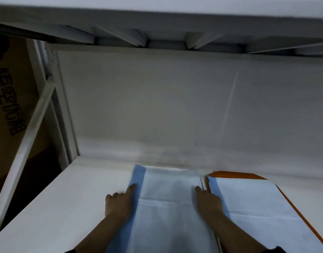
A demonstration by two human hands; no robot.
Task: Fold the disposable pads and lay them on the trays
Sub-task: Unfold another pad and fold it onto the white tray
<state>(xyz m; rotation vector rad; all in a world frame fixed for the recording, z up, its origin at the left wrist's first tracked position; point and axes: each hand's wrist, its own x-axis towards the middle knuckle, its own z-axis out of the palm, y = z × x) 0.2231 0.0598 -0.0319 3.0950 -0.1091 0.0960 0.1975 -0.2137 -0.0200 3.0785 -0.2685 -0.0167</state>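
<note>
White shelf (69, 194), hands on pad (168, 207)

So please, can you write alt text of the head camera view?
Two bare hands, left hand and right hand, press the side edges of a blue disposable pad on a white shelf. Beside it, another pad covers an orange tray.

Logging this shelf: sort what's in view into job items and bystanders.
Job items: middle pad, left hand and right hand pressing its edges; right pad; orange tray beneath it.

Bystanders: cardboard box; white shelf; back panel.
</note>
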